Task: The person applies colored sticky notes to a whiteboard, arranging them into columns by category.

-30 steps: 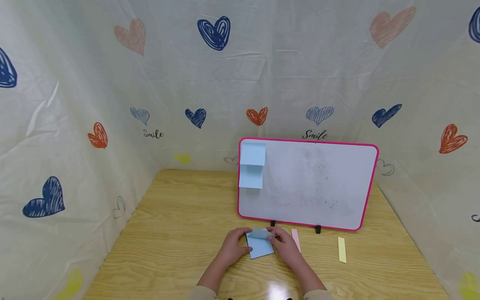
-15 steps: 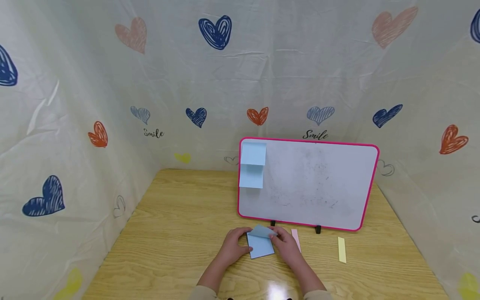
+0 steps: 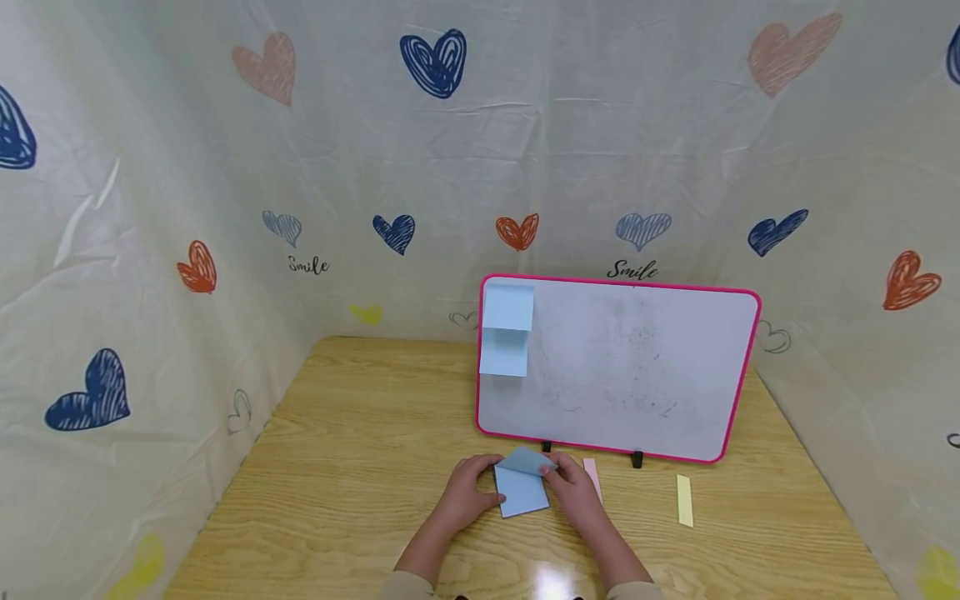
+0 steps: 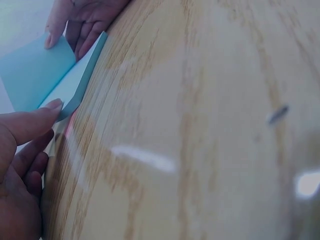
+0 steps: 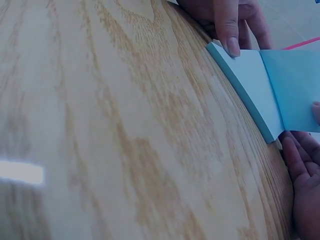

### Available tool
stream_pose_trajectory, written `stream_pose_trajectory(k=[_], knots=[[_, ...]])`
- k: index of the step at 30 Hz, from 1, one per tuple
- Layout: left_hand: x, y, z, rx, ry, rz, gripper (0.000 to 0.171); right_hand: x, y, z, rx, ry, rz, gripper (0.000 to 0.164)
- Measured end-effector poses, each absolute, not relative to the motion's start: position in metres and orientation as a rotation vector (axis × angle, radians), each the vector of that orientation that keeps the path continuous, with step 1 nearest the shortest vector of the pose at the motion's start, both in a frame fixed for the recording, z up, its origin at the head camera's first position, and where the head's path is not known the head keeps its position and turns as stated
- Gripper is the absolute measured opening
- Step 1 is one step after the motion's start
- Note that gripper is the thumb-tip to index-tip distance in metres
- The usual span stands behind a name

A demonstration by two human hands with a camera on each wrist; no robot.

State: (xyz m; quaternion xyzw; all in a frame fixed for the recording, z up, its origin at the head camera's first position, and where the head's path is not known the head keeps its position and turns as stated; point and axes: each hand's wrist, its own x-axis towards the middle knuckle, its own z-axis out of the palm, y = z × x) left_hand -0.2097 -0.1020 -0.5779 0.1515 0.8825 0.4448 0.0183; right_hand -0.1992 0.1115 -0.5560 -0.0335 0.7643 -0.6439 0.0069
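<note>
A light blue sticky note pad (image 3: 522, 495) lies on the table, its top sheet (image 3: 527, 461) peeled up and bent back toward the board. My left hand (image 3: 467, 493) holds the pad by its left side; in the left wrist view the thumb (image 4: 42, 116) presses on its top. From the right, my right hand (image 3: 576, 492) pinches the raised sheet, with the thumb (image 4: 56, 25) on its face. The pad's thick edge (image 5: 245, 100) shows in the right wrist view, where much of my right hand (image 5: 307, 200) is cut off.
Behind the hands stands a pink-framed whiteboard (image 3: 622, 367) on black feet, with two blue sticky notes (image 3: 508, 308) at its upper left. A pink strip (image 3: 592, 479) lies beside my right hand, a yellow strip (image 3: 684, 500) farther right. Printed curtains surround the wooden table (image 3: 337, 467).
The top sheet has been raised higher and folded farther back from the pad by my right hand, which shifts slightly. My left hand stays in place on the pad.
</note>
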Motion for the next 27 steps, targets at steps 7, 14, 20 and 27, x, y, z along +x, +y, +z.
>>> stream_pose_trajectory(k=[7, 14, 20, 27], knots=[[-0.210, -0.102, -0.577, 0.469, 2.738, 1.369, 0.055, -0.207, 0.114, -0.580, -0.080, 2.380, -2.057, 0.011], [-0.211, -0.102, -0.576, 0.467, 2.738, 1.369, 0.053, -0.208, 0.114, -0.583, -0.020, 2.421, -2.061, 0.008], [-0.211, -0.101, -0.577, 0.450, 2.707, 1.415, 0.054, -0.208, 0.113, -0.582, -0.012, 2.361, -2.118, 0.009], [-0.211, -0.102, -0.577, 0.504, 2.742, 1.378, 0.038, -0.206, 0.114, -0.579, 0.000, 2.361, -2.111, 0.013]])
